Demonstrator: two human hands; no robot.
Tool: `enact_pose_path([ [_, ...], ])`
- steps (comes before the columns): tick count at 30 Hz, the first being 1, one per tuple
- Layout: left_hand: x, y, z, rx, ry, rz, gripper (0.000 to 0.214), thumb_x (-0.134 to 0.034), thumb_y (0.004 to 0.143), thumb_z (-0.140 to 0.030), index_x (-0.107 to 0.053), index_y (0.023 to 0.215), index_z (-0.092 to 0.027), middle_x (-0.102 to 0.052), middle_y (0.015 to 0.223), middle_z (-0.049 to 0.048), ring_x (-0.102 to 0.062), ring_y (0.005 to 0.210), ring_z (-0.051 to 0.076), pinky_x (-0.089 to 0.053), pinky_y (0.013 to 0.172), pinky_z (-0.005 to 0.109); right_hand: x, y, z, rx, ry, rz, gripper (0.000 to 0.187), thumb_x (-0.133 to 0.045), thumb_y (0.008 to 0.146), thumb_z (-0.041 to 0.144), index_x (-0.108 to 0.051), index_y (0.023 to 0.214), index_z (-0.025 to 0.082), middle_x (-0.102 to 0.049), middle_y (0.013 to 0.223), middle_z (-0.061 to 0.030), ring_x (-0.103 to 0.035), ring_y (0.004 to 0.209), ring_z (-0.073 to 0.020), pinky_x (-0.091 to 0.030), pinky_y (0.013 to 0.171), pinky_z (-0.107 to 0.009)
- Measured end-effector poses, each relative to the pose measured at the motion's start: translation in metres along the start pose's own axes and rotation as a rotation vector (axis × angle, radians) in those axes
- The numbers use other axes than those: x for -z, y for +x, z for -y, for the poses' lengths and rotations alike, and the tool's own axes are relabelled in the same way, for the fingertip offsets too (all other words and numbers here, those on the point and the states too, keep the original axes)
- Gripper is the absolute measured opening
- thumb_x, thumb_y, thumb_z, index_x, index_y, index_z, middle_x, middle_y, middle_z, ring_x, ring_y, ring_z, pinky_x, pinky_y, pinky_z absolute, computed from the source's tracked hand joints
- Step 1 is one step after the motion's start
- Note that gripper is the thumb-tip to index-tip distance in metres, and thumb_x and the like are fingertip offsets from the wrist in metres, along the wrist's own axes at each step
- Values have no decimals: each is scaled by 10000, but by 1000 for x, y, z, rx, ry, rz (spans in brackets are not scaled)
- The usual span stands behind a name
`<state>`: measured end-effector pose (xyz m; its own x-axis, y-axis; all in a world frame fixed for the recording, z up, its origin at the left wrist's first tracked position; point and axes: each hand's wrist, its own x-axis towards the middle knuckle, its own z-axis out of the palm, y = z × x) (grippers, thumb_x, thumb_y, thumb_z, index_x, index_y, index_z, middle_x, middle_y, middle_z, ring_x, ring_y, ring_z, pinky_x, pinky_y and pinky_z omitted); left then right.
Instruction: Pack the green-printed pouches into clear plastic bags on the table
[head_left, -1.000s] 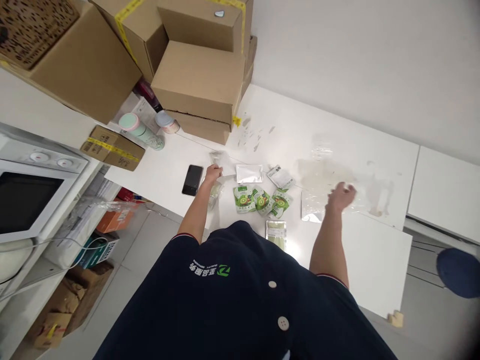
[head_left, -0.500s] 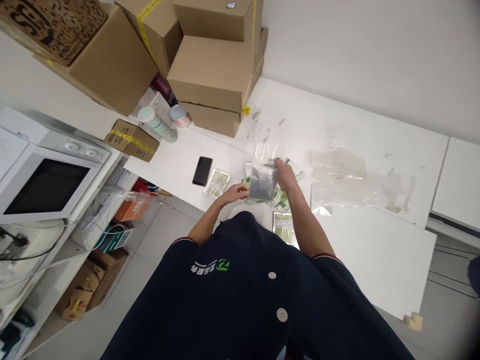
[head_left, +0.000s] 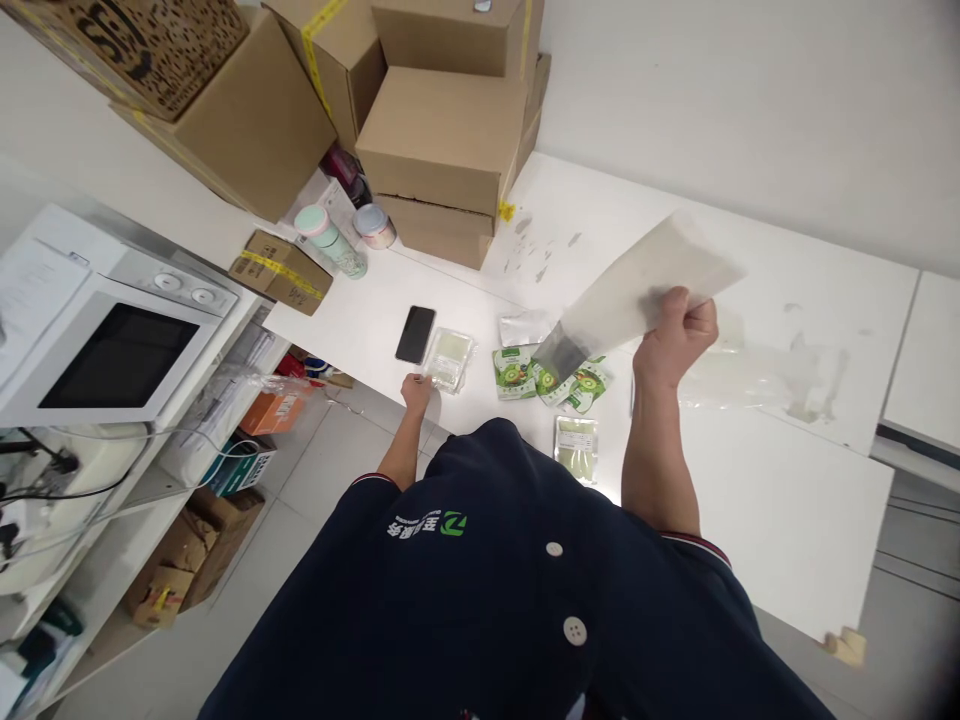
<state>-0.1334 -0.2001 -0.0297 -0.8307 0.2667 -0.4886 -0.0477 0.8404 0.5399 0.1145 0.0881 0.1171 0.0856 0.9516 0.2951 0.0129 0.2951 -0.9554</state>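
Note:
My right hand (head_left: 679, 330) is closed in a fist around a long translucent plastic bag (head_left: 637, 275), lifted and tilted over the table. A dark silvery square (head_left: 562, 352) shows at the bag's lower left end; whether it is inside cannot be made out. My left hand (head_left: 416, 390) has its fingers curled at the near corner of a flat, clear-wrapped packet (head_left: 450, 358) with pale green contents. Green printed pouches with kiwi pictures (head_left: 514, 373) lie under and beside the bag's low end. A silver pouch (head_left: 523, 328) lies behind them.
A black phone (head_left: 415, 334) is left of the packets. Another pale green packet (head_left: 576, 448) lies near my body. More clear plastic (head_left: 742, 375) is spread at right. Cardboard boxes (head_left: 442, 130), a mint bottle (head_left: 330, 242) and a jar (head_left: 374, 227) stand at the back left.
My right hand has swung right and up, drawing the plastic bag out lengthwise. My left hand has left the silvery square and moved left to the clear-wrapped packet. The kiwi pouches are more exposed.

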Motion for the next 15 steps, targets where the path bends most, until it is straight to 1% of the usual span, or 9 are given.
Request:
enact_pose_path([
  [2,1,-3,-9,-75,-41,-62,256,-546,864,-294,-622,1081,-182,-678,967,85,-617,987,207,-444,897,310,5,0,6,35,-54,34,402,-511,885,591,-490,714,228,-511,732,13,-584,794,-167,-518,697,-319],
  [4,3,-8,-25,-224,-170,-118,283,-552,864,-290,-629,1122,-203,-678,907,47,-623,914,172,-453,883,282,9,-5,8,34,-99,95,403,-463,910,592,-535,760,226,-560,784,-7,-601,825,-181,-524,716,-337],
  [5,4,-12,-36,-309,-265,-123,318,-567,857,-291,-623,1161,-214,-671,857,27,-622,872,159,-460,869,273,9,-9,8,26,-115,128,392,-471,912,581,-554,777,222,-578,796,-12,-608,817,-181,-525,724,-339],
  [7,6,-20,-61,-440,-461,-79,386,-607,838,-300,-612,1217,-226,-636,747,-7,-609,785,140,-471,831,264,8,-20,6,10,-152,216,354,-507,906,550,-593,822,218,-612,817,-18,-617,784,-175,-523,736,-339],
  [9,8,-28,-86,-509,-604,5,396,-646,814,-301,-634,1201,-222,-585,656,-32,-587,711,123,-479,793,259,7,-32,2,22,-220,341,325,-528,903,527,-634,875,221,-643,854,-30,-622,784,-179,-518,758,-344],
  [11,9,-33,-107,-553,-683,89,380,-675,791,-290,-661,1163,-214,-551,607,-47,-574,667,109,-480,765,255,7,-42,-3,66,-313,466,322,-520,911,514,-667,908,228,-665,890,-51,-623,833,-199,-507,803,-357],
  [12,10,-34,-116,-565,-702,121,366,-687,780,-282,-674,1138,-206,-542,590,-51,-572,648,103,-478,749,252,8,-45,-5,88,-352,506,328,-509,918,511,-681,917,231,-673,902,-61,-622,860,-209,-499,828,-363],
  [14,12,-38,-129,-568,-727,168,340,-709,761,-277,-694,1090,-191,-540,574,-54,-573,625,95,-471,722,245,11,-50,-8,102,-393,547,349,-483,930,510,-698,943,235,-688,929,-75,-624,904,-224,-489,863,-373],
  [15,13,-41,-135,-558,-744,180,337,-721,752,-282,-698,1075,-187,-538,569,-57,-576,621,92,-468,715,241,13,-52,-9,93,-393,547,363,-470,935,513,-702,967,236,-695,949,-77,-627,922,-228,-488,874,-377],
])
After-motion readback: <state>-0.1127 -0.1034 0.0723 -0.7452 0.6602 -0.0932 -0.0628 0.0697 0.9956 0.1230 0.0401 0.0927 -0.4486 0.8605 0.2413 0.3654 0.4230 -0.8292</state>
